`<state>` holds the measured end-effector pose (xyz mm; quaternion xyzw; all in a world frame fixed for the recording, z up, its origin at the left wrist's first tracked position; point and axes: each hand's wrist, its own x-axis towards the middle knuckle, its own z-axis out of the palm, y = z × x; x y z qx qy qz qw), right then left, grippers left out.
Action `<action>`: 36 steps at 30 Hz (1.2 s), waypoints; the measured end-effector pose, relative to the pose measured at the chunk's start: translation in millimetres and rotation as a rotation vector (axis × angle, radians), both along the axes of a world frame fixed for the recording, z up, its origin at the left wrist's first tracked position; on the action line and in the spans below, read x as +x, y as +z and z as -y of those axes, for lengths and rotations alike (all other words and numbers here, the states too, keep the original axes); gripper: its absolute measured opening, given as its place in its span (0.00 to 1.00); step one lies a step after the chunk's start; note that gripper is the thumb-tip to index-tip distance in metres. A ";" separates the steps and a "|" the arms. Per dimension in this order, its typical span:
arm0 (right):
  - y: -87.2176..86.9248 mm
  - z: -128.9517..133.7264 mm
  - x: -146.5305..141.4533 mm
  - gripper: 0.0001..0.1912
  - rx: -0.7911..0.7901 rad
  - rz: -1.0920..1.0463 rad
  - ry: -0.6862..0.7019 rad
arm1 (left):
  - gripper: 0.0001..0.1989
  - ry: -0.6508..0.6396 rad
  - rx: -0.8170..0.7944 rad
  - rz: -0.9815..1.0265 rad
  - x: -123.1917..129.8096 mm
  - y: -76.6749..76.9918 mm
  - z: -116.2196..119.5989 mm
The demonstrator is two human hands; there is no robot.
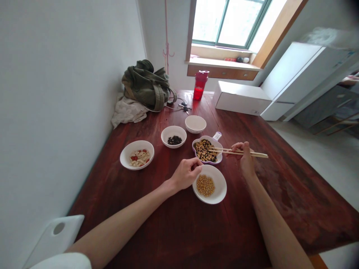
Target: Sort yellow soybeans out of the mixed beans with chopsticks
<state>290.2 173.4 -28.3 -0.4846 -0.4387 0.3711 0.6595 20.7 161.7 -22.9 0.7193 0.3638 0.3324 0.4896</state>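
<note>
My right hand (244, 158) grips a pair of wooden chopsticks (256, 154). Their tips reach into a white, purple-rimmed scalloped dish (220, 158) of mixed dark and yellow beans (206, 150). Just in front stands a white bowl (221, 188) with yellow soybeans (205, 185) inside. My left hand (186, 173) is closed at this bowl's upper-left rim, thumb and forefinger pinched there, close to the dish's lower edge. Further left are a bowl (166, 133) with black beans (174, 140) and a bowl (125, 161) with pale, partly reddish nut pieces (139, 158).
Behind the dish is another white bowl (195, 124). Toward the table's far end are a green bag (146, 84) on a pale cloth (130, 110), keys (184, 107), a red shaker bottle (199, 86) and a white box (242, 98). A wall (70, 93) borders the left side.
</note>
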 end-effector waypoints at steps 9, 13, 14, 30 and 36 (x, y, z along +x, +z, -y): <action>-6.4 0.2 -1.4 0.28 -0.043 0.073 -0.054 | 0.11 0.002 0.005 0.003 0.4 0.2 0.0; -8.7 -0.5 0.1 0.29 -0.037 0.125 -0.098 | 0.11 0.003 -0.004 0.011 0.6 0.9 0.1; -8.9 -0.4 0.3 0.30 -0.036 0.135 -0.105 | 0.11 0.004 -0.005 0.012 0.6 1.2 0.1; -10.5 3.8 -4.3 0.34 -0.011 0.255 -0.189 | 0.11 0.006 0.014 0.000 1.3 -0.6 -0.6; -16.4 2.2 -1.5 0.35 0.001 0.269 -0.253 | 0.11 0.002 0.003 0.008 0.6 0.4 0.0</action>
